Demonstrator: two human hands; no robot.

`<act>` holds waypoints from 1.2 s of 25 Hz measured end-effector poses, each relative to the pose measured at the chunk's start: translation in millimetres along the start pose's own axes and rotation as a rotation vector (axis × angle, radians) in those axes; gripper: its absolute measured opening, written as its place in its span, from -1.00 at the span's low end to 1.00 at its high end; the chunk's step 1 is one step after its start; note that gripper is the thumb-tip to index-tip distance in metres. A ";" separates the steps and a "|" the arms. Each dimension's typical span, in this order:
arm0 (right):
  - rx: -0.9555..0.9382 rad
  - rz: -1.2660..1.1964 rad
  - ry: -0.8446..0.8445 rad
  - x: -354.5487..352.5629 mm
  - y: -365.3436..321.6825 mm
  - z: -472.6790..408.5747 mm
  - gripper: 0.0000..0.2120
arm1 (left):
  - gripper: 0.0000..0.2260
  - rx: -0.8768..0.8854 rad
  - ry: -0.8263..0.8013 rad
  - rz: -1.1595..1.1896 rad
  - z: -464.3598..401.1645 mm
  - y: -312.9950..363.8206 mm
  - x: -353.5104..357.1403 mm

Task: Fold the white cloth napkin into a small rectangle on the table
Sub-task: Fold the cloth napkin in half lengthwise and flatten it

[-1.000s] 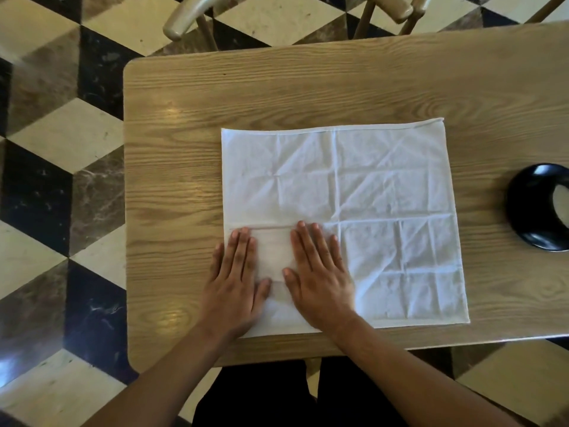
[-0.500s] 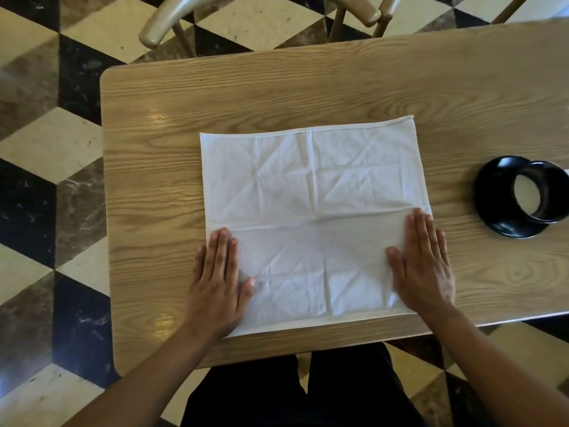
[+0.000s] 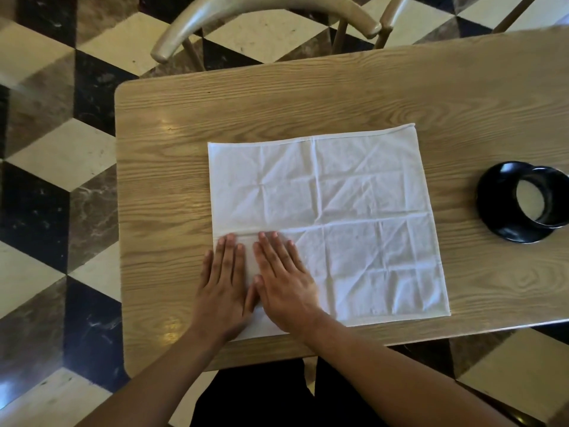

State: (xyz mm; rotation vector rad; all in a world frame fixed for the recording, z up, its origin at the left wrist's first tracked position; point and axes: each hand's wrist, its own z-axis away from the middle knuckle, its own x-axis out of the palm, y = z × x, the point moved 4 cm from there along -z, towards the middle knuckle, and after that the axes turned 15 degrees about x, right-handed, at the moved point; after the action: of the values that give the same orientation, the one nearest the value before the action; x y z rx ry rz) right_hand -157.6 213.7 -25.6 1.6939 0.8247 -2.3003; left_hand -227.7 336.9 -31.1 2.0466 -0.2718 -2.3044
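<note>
The white cloth napkin [image 3: 345, 211] lies spread flat on the wooden table [image 3: 277, 97], creased into a grid of old fold lines. My left hand [image 3: 223, 288] presses flat on its near left corner, fingers straight and together. Right beside it, my right hand [image 3: 284, 282] also lies flat on the cloth, its thumb touching the left hand. Both palms cover the napkin's near left part; the fingertips reach a horizontal crease.
A black ring-shaped holder [image 3: 523, 201] stands on the table at the right, apart from the napkin. A wooden chair back [image 3: 264, 13] curves beyond the far table edge. Checkered stone floor [image 3: 55, 186] lies to the left.
My right hand slid from the napkin's near right edge back to the left, beside my left hand. The left hand stayed on the near left corner.
</note>
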 end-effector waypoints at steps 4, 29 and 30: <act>0.033 0.060 0.013 -8.5 31.6 4.0 -0.39 | -0.29 -0.002 -0.007 -0.019 1.5 -2.1 0.5; 0.322 -0.034 0.117 -118.6 260.2 80.2 -0.68 | -0.58 0.298 0.044 0.045 47.5 -4.8 -35.0; 0.293 -0.019 0.085 -119.4 265.3 87.3 -0.70 | -0.64 0.368 0.037 0.031 55.7 -1.6 -37.5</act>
State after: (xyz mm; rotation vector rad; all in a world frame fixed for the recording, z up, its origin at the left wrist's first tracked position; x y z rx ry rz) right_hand -71.6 -74.9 14.4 1.9178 0.5391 -2.4776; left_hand -277.9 349.7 11.5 2.2151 -0.7723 -2.3363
